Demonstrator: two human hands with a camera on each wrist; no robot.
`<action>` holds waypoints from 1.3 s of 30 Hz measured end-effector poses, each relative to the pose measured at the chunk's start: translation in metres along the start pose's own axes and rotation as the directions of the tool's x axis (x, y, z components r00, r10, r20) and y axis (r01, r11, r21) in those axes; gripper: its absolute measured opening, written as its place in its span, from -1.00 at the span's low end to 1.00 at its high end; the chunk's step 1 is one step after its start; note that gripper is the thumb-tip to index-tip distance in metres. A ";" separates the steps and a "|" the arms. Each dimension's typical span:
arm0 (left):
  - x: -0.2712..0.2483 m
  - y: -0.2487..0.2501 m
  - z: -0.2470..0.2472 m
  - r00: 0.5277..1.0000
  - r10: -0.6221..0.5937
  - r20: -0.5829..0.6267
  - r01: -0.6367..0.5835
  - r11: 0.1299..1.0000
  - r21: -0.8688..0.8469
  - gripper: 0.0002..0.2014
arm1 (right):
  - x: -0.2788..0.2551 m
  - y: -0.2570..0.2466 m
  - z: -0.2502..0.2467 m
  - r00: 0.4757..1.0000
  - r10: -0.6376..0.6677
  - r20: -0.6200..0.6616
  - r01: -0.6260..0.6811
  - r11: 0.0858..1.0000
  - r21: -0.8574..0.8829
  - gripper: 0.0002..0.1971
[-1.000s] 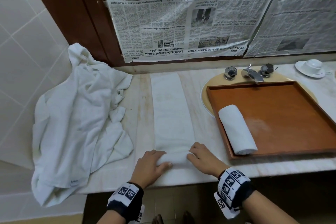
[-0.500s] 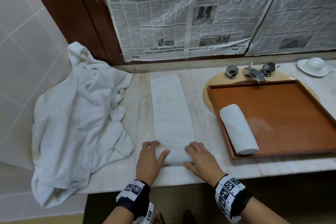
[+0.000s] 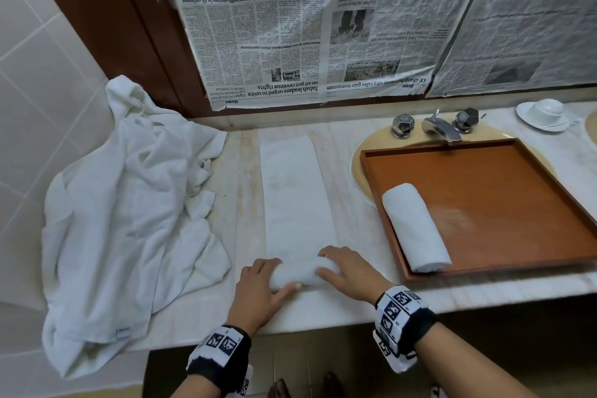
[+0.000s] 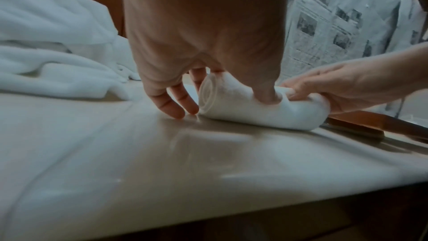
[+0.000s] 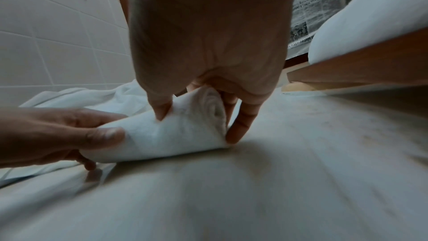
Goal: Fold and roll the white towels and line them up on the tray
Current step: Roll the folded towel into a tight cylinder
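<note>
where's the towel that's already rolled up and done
In the head view the finished rolled towel lies inside the wooden tray, along its left wall toward the near corner, right of the strip both hands are rolling.

Newspaper sheets [image 3: 290,26] on the wall, faucet [image 3: 441,126], cup and saucer [image 3: 544,113] on the counter.

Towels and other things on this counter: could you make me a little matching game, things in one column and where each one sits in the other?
Things:
1. finished roll
2. half-rolled towel
3. crumpled towels
4. cup and saucer

Places:
A. far right of the counter
B. heaped at the left, by the tiled wall
C. on the wooden tray
D. under both hands

Pairs: 1-C, 2-D, 3-B, 4-A
</note>
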State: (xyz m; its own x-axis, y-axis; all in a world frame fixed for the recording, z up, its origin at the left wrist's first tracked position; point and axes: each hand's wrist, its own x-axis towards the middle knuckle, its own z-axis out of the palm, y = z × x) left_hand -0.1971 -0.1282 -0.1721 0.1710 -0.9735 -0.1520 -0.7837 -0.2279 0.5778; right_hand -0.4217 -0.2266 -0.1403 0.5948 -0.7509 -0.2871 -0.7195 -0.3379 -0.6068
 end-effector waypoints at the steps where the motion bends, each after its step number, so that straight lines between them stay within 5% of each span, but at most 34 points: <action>1: 0.001 -0.002 -0.001 1.000 -0.010 -0.006 0.010 0.999 -0.053 -0.26 | -0.002 0.003 0.000 1.000 -0.003 -0.014 0.004 0.999 0.052 -0.57; 7: 0.002 -0.004 -0.012 1.000 0.008 -0.003 -0.009 0.974 -0.224 -0.35 | -0.008 0.005 0.012 0.976 -0.158 -0.150 0.153 0.987 -0.043 -0.69; 14: 0.012 -0.006 -0.007 0.994 -0.099 -0.051 0.090 0.984 -0.151 -0.65 | -0.005 -0.001 0.007 0.984 -0.180 0.000 0.178 0.970 -0.167 -0.56; 19: 0.009 0.000 -0.004 0.991 -0.123 -0.045 0.117 0.985 -0.126 -0.60 | 0.003 0.001 0.008 0.989 -0.146 0.026 0.148 0.976 -0.160 -0.49; 23: -0.001 0.003 -0.003 0.978 0.149 -0.143 -0.145 0.989 0.039 -0.48 | 0.011 0.000 0.004 0.998 -0.053 0.020 0.052 0.999 0.003 -0.53; 26: -0.005 0.000 0.001 0.960 0.263 -0.098 -0.256 0.963 0.080 -0.44 | 0.015 -0.002 -0.001 0.998 0.020 0.057 -0.025 0.995 0.095 -0.52; 31: 0.002 -0.002 -0.008 0.991 0.132 -0.021 -0.132 0.990 -0.049 -0.23 | 0.013 -0.004 -0.012 0.984 0.046 0.173 -0.082 0.975 0.207 -0.50; 33: 0.007 0.004 -0.017 0.996 0.083 0.037 -0.077 0.986 -0.145 -0.24 | 0.011 -0.006 -0.011 0.992 0.064 0.107 -0.077 0.990 0.121 -0.57; 36: 0.018 0.011 -0.024 0.995 0.048 0.087 -0.034 0.987 -0.156 -0.47 | 0.005 -0.016 0.000 0.994 -0.017 -0.104 -0.026 0.916 -0.400 -0.56; 39: 0.024 0.015 -0.024 0.997 -0.004 0.078 0.017 0.985 -0.171 -0.60 | 0.000 -0.024 0.011 0.990 -0.120 -0.074 0.076 0.894 -0.441 -0.43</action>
State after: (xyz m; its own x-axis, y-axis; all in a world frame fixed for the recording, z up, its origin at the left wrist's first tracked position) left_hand -0.1899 -0.1550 -0.1476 0.1269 -0.9679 -0.2168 -0.6673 -0.2450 0.7034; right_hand -0.4000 -0.2122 -0.1337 0.6488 -0.7448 -0.1561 -0.7566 -0.6093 -0.2375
